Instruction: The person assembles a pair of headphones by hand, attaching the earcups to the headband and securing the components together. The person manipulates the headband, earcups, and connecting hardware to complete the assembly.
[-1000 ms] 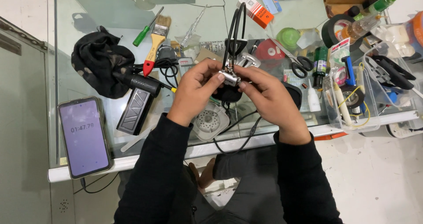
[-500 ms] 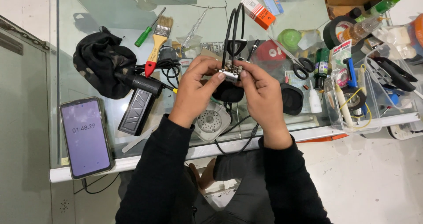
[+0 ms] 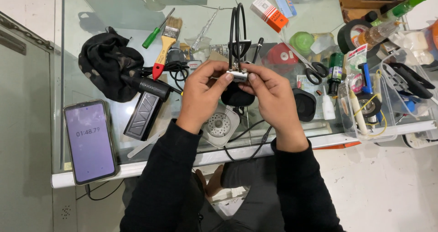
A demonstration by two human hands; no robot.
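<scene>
Both my hands hold a black headset (image 3: 238, 45) above the glass table (image 3: 114, 13). My left hand (image 3: 205, 88) pinches the small silver joint piece (image 3: 237, 75) of the headset from the left. Gripping the same piece from the right is my right hand (image 3: 269, 95). The thin black headband loops up and away from my fingers. A black ear pad (image 3: 235, 97) hangs just below the silver piece, between my palms. A black cable (image 3: 248, 136) trails down from it toward the table's front edge.
A phone (image 3: 90, 140) with a lit purple screen lies at the front left. A black cloth (image 3: 107, 67), a black tool (image 3: 143, 111), a paintbrush (image 3: 165, 45) and a green screwdriver (image 3: 153, 35) are at the left. Scissors (image 3: 310, 70), tape rolls (image 3: 349, 33) and clear bins (image 3: 388, 99) crowd the right.
My hands and the headset sit slightly higher and more to the right in view as the camera shifted. The grip on the silver piece is unchanged.
</scene>
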